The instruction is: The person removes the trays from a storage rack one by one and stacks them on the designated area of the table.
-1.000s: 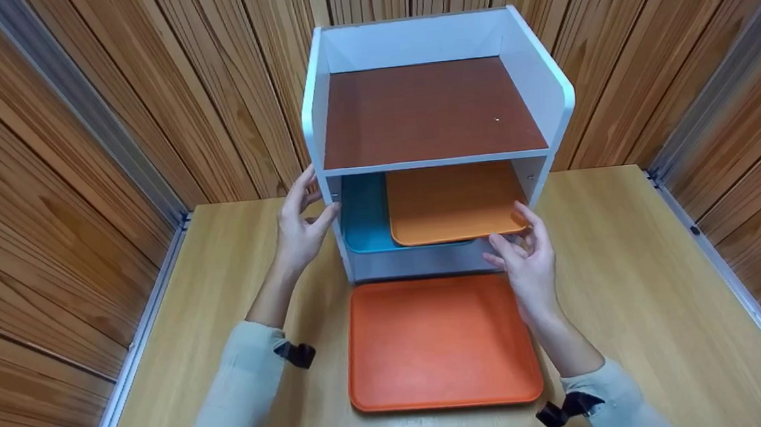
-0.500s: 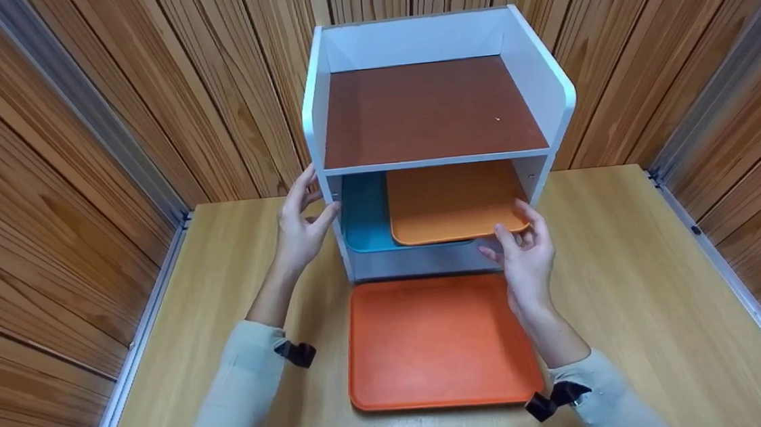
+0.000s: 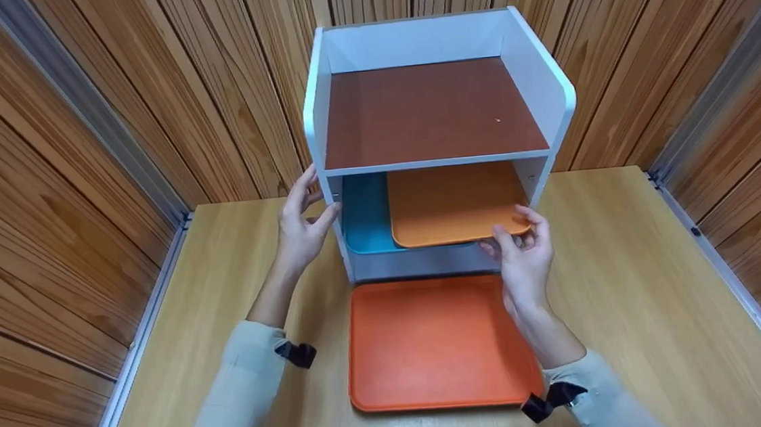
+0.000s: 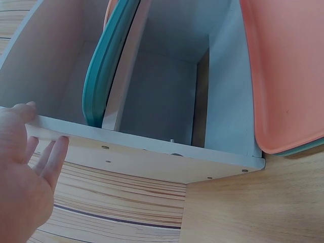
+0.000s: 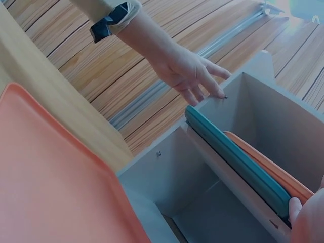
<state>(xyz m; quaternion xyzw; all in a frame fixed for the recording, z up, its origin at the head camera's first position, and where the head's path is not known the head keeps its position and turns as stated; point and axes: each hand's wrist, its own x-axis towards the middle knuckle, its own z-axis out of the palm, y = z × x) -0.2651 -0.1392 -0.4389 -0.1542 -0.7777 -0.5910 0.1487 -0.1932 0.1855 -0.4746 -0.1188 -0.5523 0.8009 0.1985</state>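
Note:
A white shelf unit (image 3: 552,108) with a brown top board stands at the back. On its middle shelf lies a teal tray (image 3: 366,218), partly covered by a smaller light-orange tray (image 3: 455,207) set toward the right. My right hand (image 3: 526,256) pinches the light-orange tray's front right corner; in the right wrist view the thumb (image 5: 295,208) is right at the teal tray's edge. My left hand (image 3: 302,230) grips the unit's left side panel (image 4: 126,152), thumb at its front edge and fingers along the outside. A red-orange tray (image 3: 442,344) lies in front of the unit.
Under the middle shelf is a lower compartment (image 4: 162,96). A teal edge (image 4: 304,148) shows beneath the red-orange tray. Wood-patterned walls (image 3: 207,84) enclose the wooden table (image 3: 658,287) at the back and sides.
My right thumb and wrist have shifted slightly at the light-orange tray's corner, the forearm moving a little left. The left hand and the trays stay practically where they were.

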